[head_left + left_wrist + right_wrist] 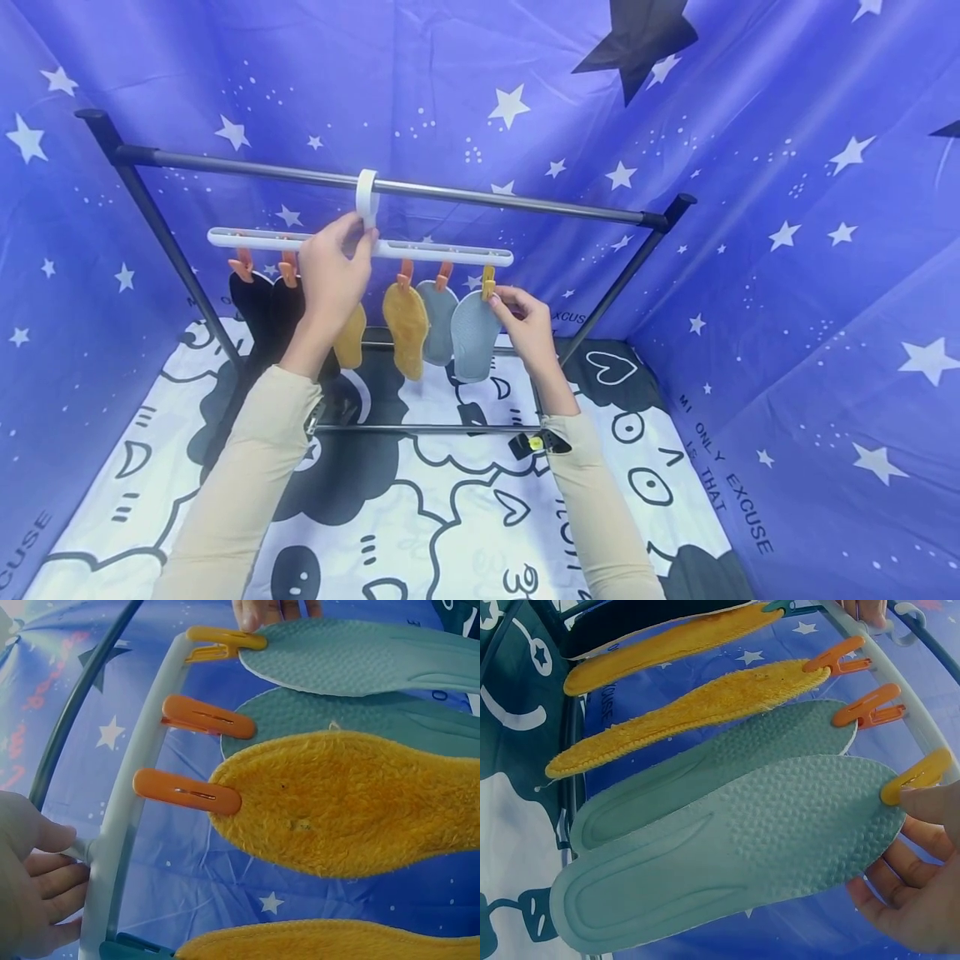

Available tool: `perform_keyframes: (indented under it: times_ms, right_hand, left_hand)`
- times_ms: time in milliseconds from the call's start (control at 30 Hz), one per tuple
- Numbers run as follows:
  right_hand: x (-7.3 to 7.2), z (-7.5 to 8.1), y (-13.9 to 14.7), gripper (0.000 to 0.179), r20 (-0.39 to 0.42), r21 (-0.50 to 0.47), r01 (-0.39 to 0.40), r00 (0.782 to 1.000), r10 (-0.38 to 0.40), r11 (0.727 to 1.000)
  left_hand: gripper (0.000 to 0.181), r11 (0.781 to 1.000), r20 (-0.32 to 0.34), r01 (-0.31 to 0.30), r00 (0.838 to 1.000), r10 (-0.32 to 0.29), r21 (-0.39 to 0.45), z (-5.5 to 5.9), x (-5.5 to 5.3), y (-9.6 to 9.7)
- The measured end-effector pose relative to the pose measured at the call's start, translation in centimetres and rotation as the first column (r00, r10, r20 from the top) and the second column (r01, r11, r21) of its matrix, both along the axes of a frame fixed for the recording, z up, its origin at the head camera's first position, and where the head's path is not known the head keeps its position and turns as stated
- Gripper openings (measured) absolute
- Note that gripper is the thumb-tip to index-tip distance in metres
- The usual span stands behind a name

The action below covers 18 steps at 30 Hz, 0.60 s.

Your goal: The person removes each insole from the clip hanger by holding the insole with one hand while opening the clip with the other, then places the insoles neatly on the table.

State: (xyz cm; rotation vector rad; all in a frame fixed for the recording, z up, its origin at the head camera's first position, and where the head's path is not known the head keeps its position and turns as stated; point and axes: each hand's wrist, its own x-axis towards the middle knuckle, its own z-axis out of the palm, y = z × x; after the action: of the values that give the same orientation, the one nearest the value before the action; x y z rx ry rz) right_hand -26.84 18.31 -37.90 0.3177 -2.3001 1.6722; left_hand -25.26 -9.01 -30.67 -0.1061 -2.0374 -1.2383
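Note:
A white clip hanger (442, 252) hangs by its hook (365, 196) from a dark metal rail (525, 200). My left hand (335, 271) pinches the stem below that hook. With thumb in front and fingers behind, my right hand (531, 329) pinches the upper edge of the front grey insole (475, 337), right at the yellow clip (489, 282). Another grey insole (705, 776) hangs behind it from an orange clip (210, 718). Two fuzzy yellow insoles (352, 802) hang further along, one from a green clip (135, 948). Black insoles (253, 304) hang at the left, partly behind my left arm.
The rail belongs to a metal rack with slanting side posts (622, 267) and a lower bar (427, 429). It stands on a black-and-white cartoon cloth (465, 525). Blue star-printed curtains (810, 275) surround it closely behind and at both sides.

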Motion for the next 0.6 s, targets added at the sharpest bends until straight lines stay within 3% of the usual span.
perform_keyframes:
  times_ms: [200,400,533,600]
  right_hand:
    - [0.0,-0.5,0.2,0.029,0.002,-0.002,-0.005,1.000,0.005,1.000]
    - [0.3,-0.9,0.5,0.029,0.016,0.005,-0.005,1.000,0.005,1.000]
    - [0.4,-1.6,0.8,0.030,0.029,0.010,-0.005,1.000,0.005,1.000]
    - [0.4,-2.1,0.8,0.031,0.040,0.012,-0.004,0.999,0.003,1.000]
  left_hand:
    - [0.033,0.995,-0.075,-0.056,0.995,0.062,0.085,-0.7,0.9,0.1]
    - [0.029,0.976,-0.198,-0.083,0.972,0.124,0.199,-1.4,2.3,1.5]
    - [0.027,0.982,-0.289,-0.021,0.954,0.075,0.186,-2.2,3.0,3.0]
    - [0.027,0.987,-0.290,0.031,0.957,0.016,0.156,-2.6,3.5,3.8]
